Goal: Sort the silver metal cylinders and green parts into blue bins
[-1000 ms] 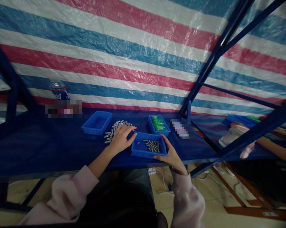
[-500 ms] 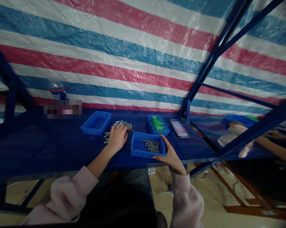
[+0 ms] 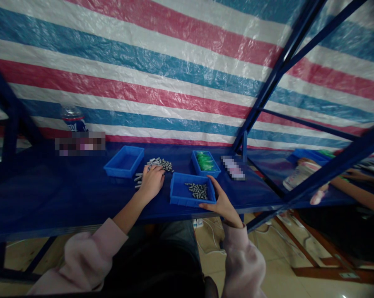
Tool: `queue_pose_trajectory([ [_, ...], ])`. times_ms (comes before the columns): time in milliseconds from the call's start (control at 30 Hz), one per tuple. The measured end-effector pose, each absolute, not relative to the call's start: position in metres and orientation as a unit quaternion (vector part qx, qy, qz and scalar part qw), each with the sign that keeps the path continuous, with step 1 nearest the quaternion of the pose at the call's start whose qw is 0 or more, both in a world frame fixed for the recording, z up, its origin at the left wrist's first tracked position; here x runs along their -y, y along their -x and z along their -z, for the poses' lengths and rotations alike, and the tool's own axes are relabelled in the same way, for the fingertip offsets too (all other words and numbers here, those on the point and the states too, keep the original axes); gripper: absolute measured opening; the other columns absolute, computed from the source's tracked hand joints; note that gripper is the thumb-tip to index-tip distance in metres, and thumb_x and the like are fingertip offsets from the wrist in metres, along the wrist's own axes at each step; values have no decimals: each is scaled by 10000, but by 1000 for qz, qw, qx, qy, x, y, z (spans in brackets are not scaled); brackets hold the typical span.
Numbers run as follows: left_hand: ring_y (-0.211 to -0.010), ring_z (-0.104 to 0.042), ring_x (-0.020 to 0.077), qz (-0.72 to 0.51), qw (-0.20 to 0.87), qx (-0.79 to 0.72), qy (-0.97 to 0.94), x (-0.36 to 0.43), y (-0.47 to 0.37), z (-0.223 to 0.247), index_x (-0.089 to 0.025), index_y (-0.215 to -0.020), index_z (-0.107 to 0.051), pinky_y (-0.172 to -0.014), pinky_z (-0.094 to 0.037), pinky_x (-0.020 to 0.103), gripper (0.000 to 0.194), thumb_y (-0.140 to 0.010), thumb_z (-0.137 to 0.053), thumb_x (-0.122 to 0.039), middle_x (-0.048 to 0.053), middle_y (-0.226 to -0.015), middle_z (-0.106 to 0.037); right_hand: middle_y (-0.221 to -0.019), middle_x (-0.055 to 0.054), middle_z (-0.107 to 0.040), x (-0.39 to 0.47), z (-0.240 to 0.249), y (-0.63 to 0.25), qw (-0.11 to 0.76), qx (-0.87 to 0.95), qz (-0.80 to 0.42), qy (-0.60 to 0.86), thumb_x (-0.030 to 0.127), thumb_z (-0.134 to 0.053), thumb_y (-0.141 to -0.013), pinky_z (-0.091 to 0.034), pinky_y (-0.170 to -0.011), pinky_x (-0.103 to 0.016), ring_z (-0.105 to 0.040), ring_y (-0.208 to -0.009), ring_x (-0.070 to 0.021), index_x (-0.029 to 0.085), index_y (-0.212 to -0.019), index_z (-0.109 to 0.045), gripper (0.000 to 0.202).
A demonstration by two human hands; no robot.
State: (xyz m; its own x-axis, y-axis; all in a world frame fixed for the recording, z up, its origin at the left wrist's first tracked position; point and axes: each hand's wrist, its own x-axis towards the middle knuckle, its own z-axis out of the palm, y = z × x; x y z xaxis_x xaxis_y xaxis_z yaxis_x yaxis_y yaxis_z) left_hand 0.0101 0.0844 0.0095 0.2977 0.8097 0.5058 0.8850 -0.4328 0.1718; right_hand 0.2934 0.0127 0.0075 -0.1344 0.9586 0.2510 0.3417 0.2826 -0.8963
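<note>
My right hand [image 3: 221,199] grips the right end of a blue plastic bin [image 3: 182,201], thumb along the near side and fingers at the far corner. Dark, screw-like metal parts [image 3: 199,191] lie heaped in the bin's right half. To its left, my left hand [image 3: 152,181] rests palm down on the table, fingers reaching over a loose pile of small metal pieces [image 3: 165,164]. Its fingers are slightly bent and apart, and nothing shows held in them; the undersides are hidden. More cylindrical metal pieces [image 3: 138,179] lie left of that hand.
A bare-bottomed blue bin [image 3: 124,170] stands left of the pile. Behind the held bin is another blue bin [image 3: 219,171] with green packets [image 3: 204,160]. A bottle [image 3: 74,120] stands at the back left. Blue frame bars [image 3: 267,89] rise at right, near another person's arm [image 3: 357,194].
The whole view has shifted slightly. Both hands keep nearly the same places, the right on the blue bin and the left over the metal pieces.
</note>
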Motion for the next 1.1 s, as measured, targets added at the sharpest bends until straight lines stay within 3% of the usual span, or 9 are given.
queue_pose_trajectory([
  [333, -1078, -589, 292, 313, 85, 526, 786, -83, -13, -14, -211, -897, -662, -976, -323, 523, 138, -873, -527, -197, 101, -1116, -686, -1426, -98, -444, -12, -12, -291, 448, 660, -360, 484, 389, -867, -526, -314, -1121, -460, -416, -1323, -312, 242, -1444, -306, 1086],
  [467, -1038, -607, 248, 413, 83, 511, 750, -77, -18, -28, -217, -1016, -620, -945, -369, 456, 169, -922, -501, -292, 72, -1074, -695, -1441, -112, -421, -12, -11, -292, 440, 665, -353, 490, 387, -870, -523, -289, -1132, -470, -398, -1333, -318, 222, -1445, -302, 1095],
  [633, -995, -623, 209, 509, 56, 427, 745, -70, -20, -36, -219, -978, -631, -916, -441, 378, 170, -906, -534, -339, 48, -993, -707, -1450, -114, -412, -11, -12, -292, 439, 664, -348, 495, 388, -868, -528, -280, -1135, -470, -387, -1341, -321, 219, -1443, -310, 1085],
  [933, -946, -637, 193, 486, 15, 341, 804, -60, -24, -37, -227, -929, -658, -904, -487, 379, 128, -850, -599, -309, 44, -966, -703, -1441, -108, -427, -11, -11, -292, 442, 670, -344, 487, 389, -866, -537, -297, -1126, -485, -408, -1327, -317, 238, -1442, -311, 1071],
  [1100, -1037, -617, 213, 452, -18, 345, 822, -64, -26, -35, -216, -1118, -611, -962, -469, 399, 269, -883, -564, -340, 68, -1080, -684, -1442, -99, -429, -10, -11, -292, 441, 669, -343, 490, 394, -862, -537, -287, -1129, -489, -394, -1337, -322, 248, -1443, -313, 1069],
])
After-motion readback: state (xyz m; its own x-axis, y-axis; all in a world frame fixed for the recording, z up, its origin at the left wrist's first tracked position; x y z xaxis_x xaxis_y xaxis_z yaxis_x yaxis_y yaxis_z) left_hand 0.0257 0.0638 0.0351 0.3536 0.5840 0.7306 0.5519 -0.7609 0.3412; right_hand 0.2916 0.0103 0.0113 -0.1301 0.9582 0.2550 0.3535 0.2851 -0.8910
